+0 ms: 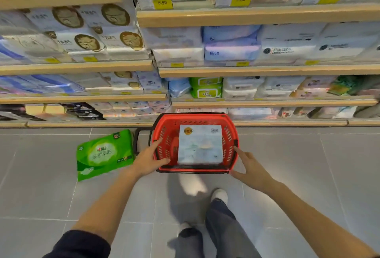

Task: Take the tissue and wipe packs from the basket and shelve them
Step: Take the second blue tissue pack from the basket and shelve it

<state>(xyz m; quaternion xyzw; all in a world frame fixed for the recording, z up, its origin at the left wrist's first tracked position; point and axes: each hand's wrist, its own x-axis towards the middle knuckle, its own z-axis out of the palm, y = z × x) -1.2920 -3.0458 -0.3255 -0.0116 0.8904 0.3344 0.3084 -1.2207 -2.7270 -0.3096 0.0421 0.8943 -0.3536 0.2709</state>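
a red basket (230, 134) sits on the grey tiled floor (308, 175), just in front of the bottom shelf (287, 123) of a store rack. one pale tissue pack (200, 144) lies flat inside it, printed face up, its long axis running from the person toward the shelves; the end bearing the round orange logo points at the shelves. it fills most of the basket's middle and right side. a reddish item lies to its left in the basket, too hidden to identify.

a green tissue pack (103, 155) lies flat on the floor just left of the basket, near the basket's black handle (136, 140), slightly skewed.

the left hand (149, 160) reaches to the basket's near left corner; its grip is apart, thumb over the rim toward the pale pack's near left corner, index finger laid along the left wall. whether the thumb touches the pack cannot be told. the right hand (249, 166) is at the near right corner, grip apart, index finger extended at the rim, thumb low at the outer corner. neither hand holds anything.

the shelves above are stocked with tissue and wipe packs behind yellow price tags (162, 3).
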